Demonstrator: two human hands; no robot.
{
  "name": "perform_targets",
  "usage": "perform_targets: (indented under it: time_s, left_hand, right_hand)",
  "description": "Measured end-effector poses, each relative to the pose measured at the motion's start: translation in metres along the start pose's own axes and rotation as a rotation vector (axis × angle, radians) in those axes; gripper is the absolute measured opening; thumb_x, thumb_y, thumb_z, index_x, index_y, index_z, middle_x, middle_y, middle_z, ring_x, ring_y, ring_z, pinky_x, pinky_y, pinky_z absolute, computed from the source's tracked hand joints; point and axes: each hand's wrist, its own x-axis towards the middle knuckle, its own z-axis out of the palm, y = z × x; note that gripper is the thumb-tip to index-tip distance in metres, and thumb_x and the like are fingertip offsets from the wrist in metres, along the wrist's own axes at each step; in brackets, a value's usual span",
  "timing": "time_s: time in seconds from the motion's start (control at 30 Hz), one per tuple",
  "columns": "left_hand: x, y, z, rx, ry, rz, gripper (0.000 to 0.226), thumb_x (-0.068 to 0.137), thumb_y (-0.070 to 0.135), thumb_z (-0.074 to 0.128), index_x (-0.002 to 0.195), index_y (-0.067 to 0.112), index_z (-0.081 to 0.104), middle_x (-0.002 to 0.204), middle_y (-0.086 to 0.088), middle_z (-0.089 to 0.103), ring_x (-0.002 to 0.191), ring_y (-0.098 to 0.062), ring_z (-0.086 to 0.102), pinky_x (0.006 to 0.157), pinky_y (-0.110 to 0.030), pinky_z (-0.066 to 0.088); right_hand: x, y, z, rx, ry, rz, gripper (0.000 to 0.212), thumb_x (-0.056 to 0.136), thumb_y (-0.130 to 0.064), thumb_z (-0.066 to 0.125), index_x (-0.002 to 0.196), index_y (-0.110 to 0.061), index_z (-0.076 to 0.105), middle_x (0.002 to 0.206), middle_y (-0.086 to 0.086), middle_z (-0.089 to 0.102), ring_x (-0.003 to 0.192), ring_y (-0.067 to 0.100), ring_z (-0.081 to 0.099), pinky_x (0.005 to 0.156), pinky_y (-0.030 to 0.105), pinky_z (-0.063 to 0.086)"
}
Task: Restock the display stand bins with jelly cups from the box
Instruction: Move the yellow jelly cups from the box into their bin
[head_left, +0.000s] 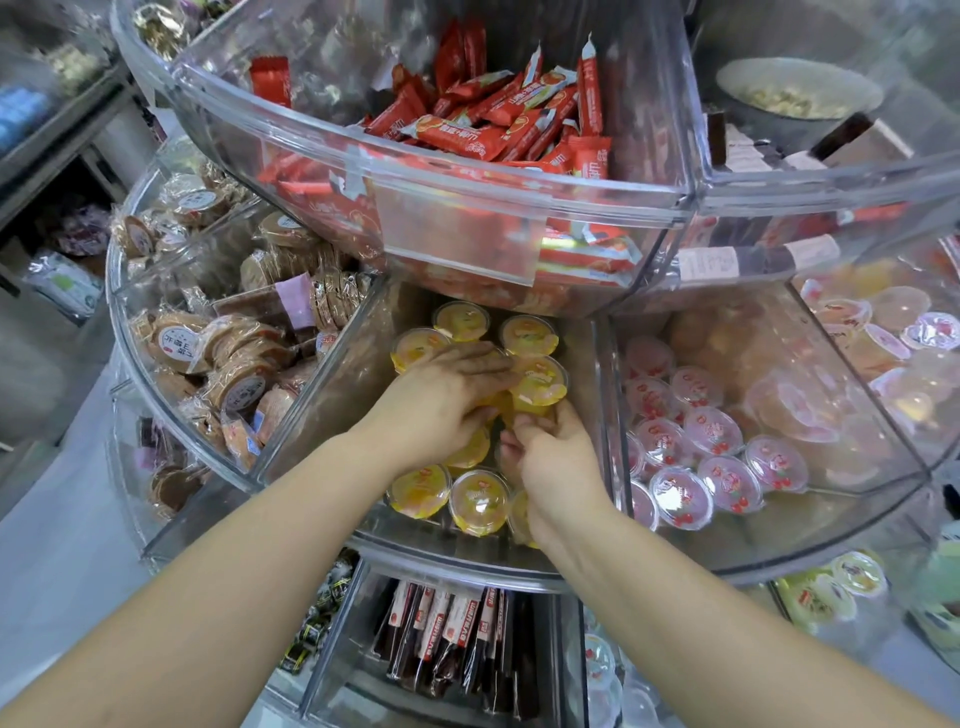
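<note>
Place: a snack shop.
Fixture: tiered clear display stand (519, 564) with wedge bins.
Stock: bulk red snack bars (498, 124), wrapped biscuits (234, 358), jelly cups (680, 493).
Background: shelving (57, 130) holding packaged goods.
</note>
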Motion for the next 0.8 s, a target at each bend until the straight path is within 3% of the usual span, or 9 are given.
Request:
perform_targets:
  time_s: [0.2, 0.3, 0.37, 0.43, 0.53, 0.6, 0.7, 0.8]
  left_hand:
    - [0.001, 0.002, 0.002, 0.107, -0.004, 0.032, 0.049, 0.089, 0.022, 0.053, 0.137, 0.025, 0.045, 0.146, 0.008, 0.04, 0.14, -0.015, 0.028, 0.113, -0.026, 0.014]
    - [-0.001, 0.003, 0.003, 0.021, 0.017, 0.005, 0.052, 0.085, 0.017, 0.057, 0.136, 0.023, 0.048, 0.145, 0.005, 0.043, 0.139, -0.016, 0.03, 0.113, -0.028, 0.016]
    - [-0.002, 0.004, 0.001, -0.083, 0.012, -0.022, 0.053, 0.083, 0.013, 0.059, 0.134, 0.021, 0.049, 0.143, 0.003, 0.045, 0.138, -0.017, 0.031, 0.115, -0.033, 0.019]
    - [-0.004, 0.004, -0.004, -0.178, 0.03, -0.023, 0.056, 0.081, 0.006, 0.06, 0.134, 0.018, 0.049, 0.144, 0.0, 0.044, 0.138, -0.018, 0.031, 0.115, -0.034, 0.022]
    - [-0.012, -0.001, -0.02, -0.298, 0.208, -0.118, 0.06, 0.075, -0.005, 0.059, 0.13, 0.016, 0.053, 0.139, -0.002, 0.049, 0.129, -0.013, 0.041, 0.108, -0.014, 0.024]
    - [-0.023, -0.006, -0.031, -0.317, 0.374, -0.258, 0.053, 0.074, -0.006, 0.058, 0.122, 0.016, 0.06, 0.125, 0.0, 0.059, 0.116, -0.014, 0.052, 0.095, -0.001, 0.027]
    - [-0.039, -0.005, -0.034, -0.203, 0.371, -0.382, 0.042, 0.079, 0.0, 0.055, 0.118, 0.015, 0.061, 0.115, -0.005, 0.063, 0.107, -0.024, 0.058, 0.091, -0.021, 0.042]
    - [-0.049, 0.003, -0.019, -0.1, 0.18, -0.423, 0.046, 0.085, 0.008, 0.051, 0.131, 0.014, 0.051, 0.133, -0.008, 0.052, 0.122, -0.028, 0.047, 0.1, -0.038, 0.04]
  right_hand:
    - [0.0, -0.003, 0.003, 0.084, -0.008, 0.028, 0.024, 0.095, -0.003, 0.044, 0.111, -0.016, 0.056, 0.085, 0.001, 0.06, 0.076, 0.01, 0.058, 0.066, 0.019, 0.048]
    - [-0.006, -0.004, 0.001, 0.143, -0.003, 0.108, 0.021, 0.092, 0.007, 0.043, 0.098, -0.007, 0.057, 0.08, 0.003, 0.057, 0.072, 0.011, 0.057, 0.059, 0.014, 0.051]
    - [-0.013, -0.004, -0.001, 0.118, -0.024, 0.152, 0.025, 0.089, 0.013, 0.042, 0.084, -0.009, 0.054, 0.08, 0.006, 0.053, 0.071, 0.013, 0.054, 0.053, 0.011, 0.049]
    - [-0.018, -0.003, -0.002, 0.074, -0.08, 0.189, 0.029, 0.087, 0.015, 0.043, 0.082, -0.013, 0.051, 0.085, 0.008, 0.053, 0.075, 0.015, 0.052, 0.057, 0.015, 0.047]
    - [-0.023, -0.005, -0.001, -0.057, -0.22, 0.19, 0.031, 0.087, 0.009, 0.049, 0.104, -0.017, 0.052, 0.089, 0.006, 0.059, 0.077, 0.014, 0.054, 0.065, 0.02, 0.048]
    - [-0.026, -0.007, 0.003, -0.193, -0.343, 0.167, 0.026, 0.088, 0.002, 0.053, 0.108, -0.014, 0.057, 0.083, 0.002, 0.062, 0.071, 0.011, 0.056, 0.061, 0.019, 0.048]
    - [-0.03, -0.009, 0.011, -0.339, -0.46, 0.126, 0.022, 0.089, -0.002, 0.053, 0.099, -0.019, 0.062, 0.078, -0.003, 0.064, 0.067, 0.008, 0.057, 0.056, 0.014, 0.047]
    - [-0.029, -0.007, 0.016, -0.521, -0.475, 0.021, 0.021, 0.09, -0.007, 0.053, 0.095, -0.026, 0.061, 0.079, -0.005, 0.06, 0.071, 0.01, 0.054, 0.062, 0.017, 0.045]
